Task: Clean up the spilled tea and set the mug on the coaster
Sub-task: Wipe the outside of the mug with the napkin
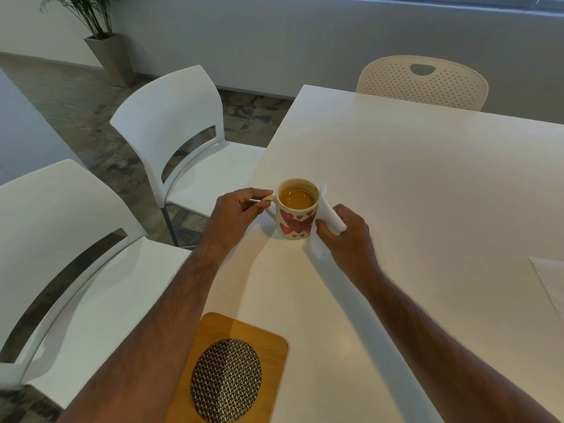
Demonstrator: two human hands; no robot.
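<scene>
Beyond the coaster (227,372), well apart from it on the table (412,184), stands the mug (296,209), upright with tea inside. Left hand (236,216) pinches its handle; right hand (346,233) grips a napkin (328,219) pressed against the mug's right side.

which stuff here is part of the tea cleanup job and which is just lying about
Part of the job: mug, napkin, coaster, left hand, right hand.

Just lying about: paper sheet, chairs, potted plant.
</scene>
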